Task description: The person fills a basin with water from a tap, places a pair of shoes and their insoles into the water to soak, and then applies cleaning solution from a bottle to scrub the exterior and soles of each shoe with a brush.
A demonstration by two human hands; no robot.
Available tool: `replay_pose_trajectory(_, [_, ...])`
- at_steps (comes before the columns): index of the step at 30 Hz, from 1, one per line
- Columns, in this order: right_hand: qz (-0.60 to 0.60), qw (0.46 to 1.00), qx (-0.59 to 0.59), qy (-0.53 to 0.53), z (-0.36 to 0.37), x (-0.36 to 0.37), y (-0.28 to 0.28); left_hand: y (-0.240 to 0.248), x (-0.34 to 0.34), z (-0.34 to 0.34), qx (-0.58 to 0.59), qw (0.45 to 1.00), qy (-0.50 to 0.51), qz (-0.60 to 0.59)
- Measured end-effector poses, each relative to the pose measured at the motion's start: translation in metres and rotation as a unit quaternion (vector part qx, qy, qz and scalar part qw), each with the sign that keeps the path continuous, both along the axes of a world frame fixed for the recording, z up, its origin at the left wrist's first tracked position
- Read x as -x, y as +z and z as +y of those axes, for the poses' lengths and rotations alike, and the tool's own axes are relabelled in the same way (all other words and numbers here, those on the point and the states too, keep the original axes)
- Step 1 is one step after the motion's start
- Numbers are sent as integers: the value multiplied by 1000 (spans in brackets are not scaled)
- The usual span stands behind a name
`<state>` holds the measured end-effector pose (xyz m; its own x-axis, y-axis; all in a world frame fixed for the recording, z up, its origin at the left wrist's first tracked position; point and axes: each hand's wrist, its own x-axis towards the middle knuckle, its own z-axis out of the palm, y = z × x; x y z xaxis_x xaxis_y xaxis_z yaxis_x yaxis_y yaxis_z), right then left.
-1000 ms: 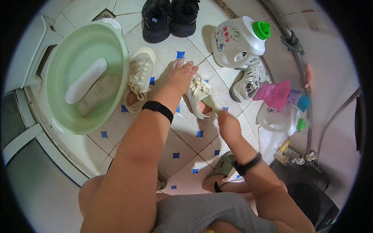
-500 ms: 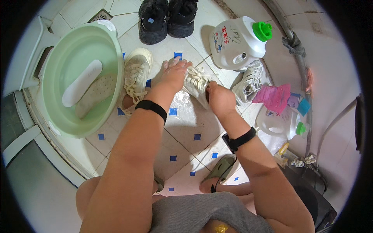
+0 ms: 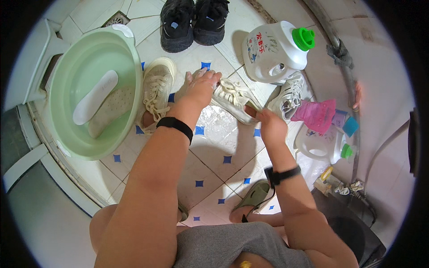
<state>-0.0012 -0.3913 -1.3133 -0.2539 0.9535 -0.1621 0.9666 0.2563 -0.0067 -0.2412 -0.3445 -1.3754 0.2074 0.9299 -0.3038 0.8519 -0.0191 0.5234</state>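
A wet off-white canvas sneaker (image 3: pixel 234 99) with cream laces lies on the tiles between my hands, tilted on its side. My right hand (image 3: pixel 273 125) is closed on its heel edge, with the shoe's opening beside my fingers. At the toe end, my left hand (image 3: pixel 203 87) rests with fingers stretched and apart, some foam on them; its palm side is hidden. A matching off-white sneaker (image 3: pixel 156 89) stands to the left with loose laces. Beyond it, a pale green basin (image 3: pixel 137 67) of water holds a white insole (image 3: pixel 96 97) and a dotted beige insole (image 3: pixel 111 111).
Black shoes (image 3: pixel 176 27) stand at the far side. On the right are a white jug (image 3: pixel 268 49) with a green cap, a white-grey sneaker (image 3: pixel 288 96), a pink bag (image 3: pixel 315 115) and a second jug (image 3: pixel 319 145). Foamy water (image 3: pixel 219 120) wets the tiles.
My right hand has moved right and slightly nearer to me, and the sneaker's heel has swung right with it. The left hand has barely moved at the toe.
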Motion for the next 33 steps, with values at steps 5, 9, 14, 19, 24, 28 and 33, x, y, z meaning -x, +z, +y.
replay_pose_trajectory(5, [64, 995, -74, -17, 0, -5, -2, -8, -11, 4, -37, 999, -3, -9])
replay_pose_trajectory(9, [-2, 999, -32, 15, 27, -2, 7, -2, -10, 4, -17, 1000, -5, -12])
replay_pose_trajectory(14, [23, 998, 11, -57, 6, -34, 10, -3, -12, 1, -24, 999, -1, 26])
replay_pose_trajectory(19, [29, 998, -16, 49, 48, 11, 2, -5, -12, 2, -24, 1000, 3, -4])
replay_pose_trajectory(24, [-8, 999, 14, 35, 28, -39, 19, -14, -8, 1, -53, 999, 6, -4])
replay_pose_trajectory(28, [8, 998, 56, -25, 28, -36, 41, -6, -9, 1, -42, 999, 0, -23])
replay_pose_trajectory(33, [89, 989, 84, 77, 34, -46, 57, -20, -2, -2, -73, 997, -2, -14])
